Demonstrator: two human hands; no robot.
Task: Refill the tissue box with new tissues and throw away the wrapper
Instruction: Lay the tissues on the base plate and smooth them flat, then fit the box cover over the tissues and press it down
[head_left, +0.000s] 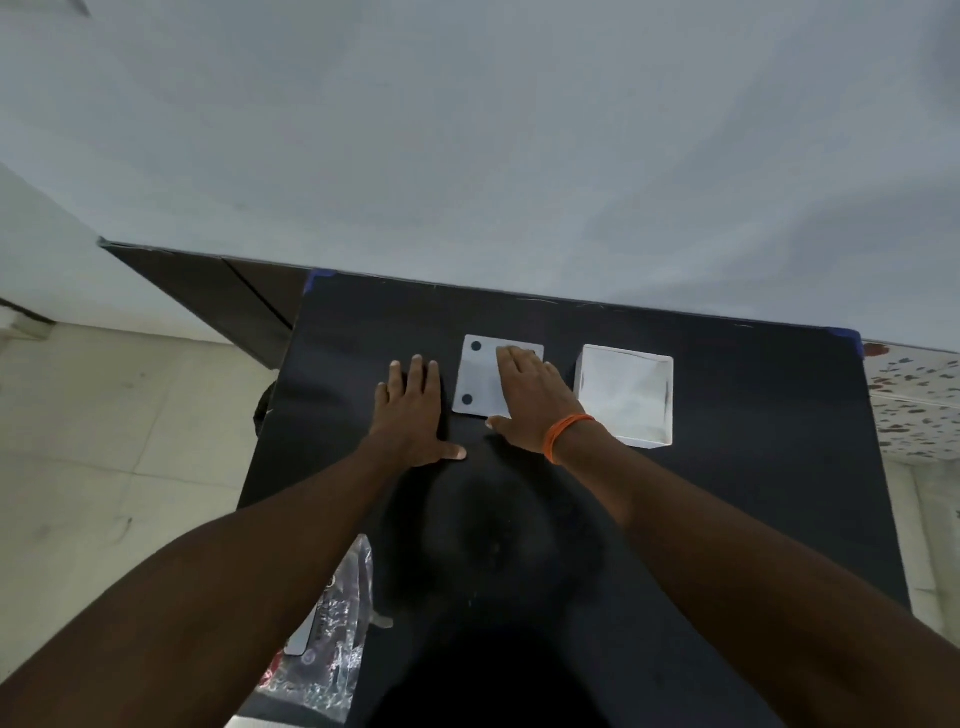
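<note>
The right hand (530, 397), fingers spread and gripping nothing, lies flat on a white square panel (480, 376) with dark round dots, while the left hand (413, 410), equally open, presses on the black table (753, 467) just beside that panel. To the right of the panel stands one open white tissue box (626, 395), seemingly empty, probably light and stiff and best lifted by its side walls. One crinkly clear wrapper (337, 634) lies at the near left edge under the left forearm; it looks thin, slippery and easy to pinch anywhere.
</note>
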